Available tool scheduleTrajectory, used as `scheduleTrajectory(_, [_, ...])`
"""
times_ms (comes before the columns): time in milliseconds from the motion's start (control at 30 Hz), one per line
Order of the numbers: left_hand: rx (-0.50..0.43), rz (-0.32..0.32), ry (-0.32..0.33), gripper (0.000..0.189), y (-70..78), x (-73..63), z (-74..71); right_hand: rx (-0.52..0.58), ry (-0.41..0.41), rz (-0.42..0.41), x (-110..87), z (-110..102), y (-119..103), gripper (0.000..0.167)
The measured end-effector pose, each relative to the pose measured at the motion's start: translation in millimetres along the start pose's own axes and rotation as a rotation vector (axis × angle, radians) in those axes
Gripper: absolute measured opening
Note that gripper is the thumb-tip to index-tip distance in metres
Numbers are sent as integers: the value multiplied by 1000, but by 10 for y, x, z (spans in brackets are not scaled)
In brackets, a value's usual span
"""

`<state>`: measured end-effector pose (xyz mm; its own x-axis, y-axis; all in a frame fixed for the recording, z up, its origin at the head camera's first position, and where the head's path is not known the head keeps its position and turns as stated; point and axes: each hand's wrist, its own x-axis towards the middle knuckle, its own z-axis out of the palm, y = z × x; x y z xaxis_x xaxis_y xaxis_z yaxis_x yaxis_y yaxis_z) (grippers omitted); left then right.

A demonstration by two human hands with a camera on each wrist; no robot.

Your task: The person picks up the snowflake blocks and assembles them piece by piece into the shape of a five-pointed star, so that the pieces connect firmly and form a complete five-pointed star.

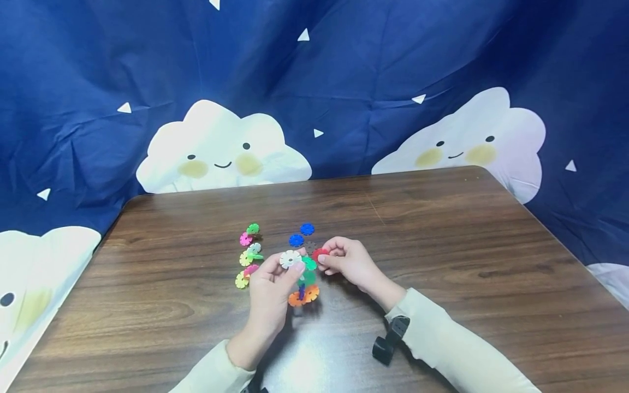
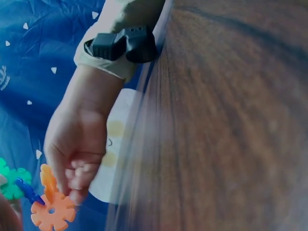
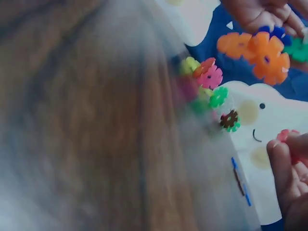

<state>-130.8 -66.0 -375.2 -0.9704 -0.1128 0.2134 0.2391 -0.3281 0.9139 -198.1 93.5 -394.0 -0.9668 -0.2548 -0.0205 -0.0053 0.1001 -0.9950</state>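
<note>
My left hand (image 1: 267,300) grips a joined piece of notched, flower-shaped plastic discs above the table. A white disc (image 1: 290,259) is pinched by its thumb; green discs (image 1: 308,264), a dark blue disc (image 1: 302,291) and orange discs (image 1: 311,293) hang below. In the right wrist view the orange discs (image 3: 269,58) are seen close up. Just to the right, my right hand (image 1: 351,265) pinches a red disc (image 1: 319,255) between thumb and fingers, close beside the green discs. Whether the red disc touches them I cannot tell.
Two blue discs (image 1: 307,228) and a brown disc (image 1: 309,247) lie on the wooden table (image 1: 442,234) beyond the hands. To the left are several coloured discs in small clusters (image 1: 245,258). A blue curtain (image 1: 344,65) with clouds hangs behind.
</note>
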Motion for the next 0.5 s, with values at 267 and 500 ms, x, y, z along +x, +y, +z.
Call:
scheduleTrajectory(267, [-9, 57, 29, 13, -11, -8, 0, 130, -36, -48, -185, -6, -138, 9])
scheduleTrajectory(500, [-19, 78, 15, 14, -5, -17, 1, 187, -64, -77, -314, -10, -168, 10])
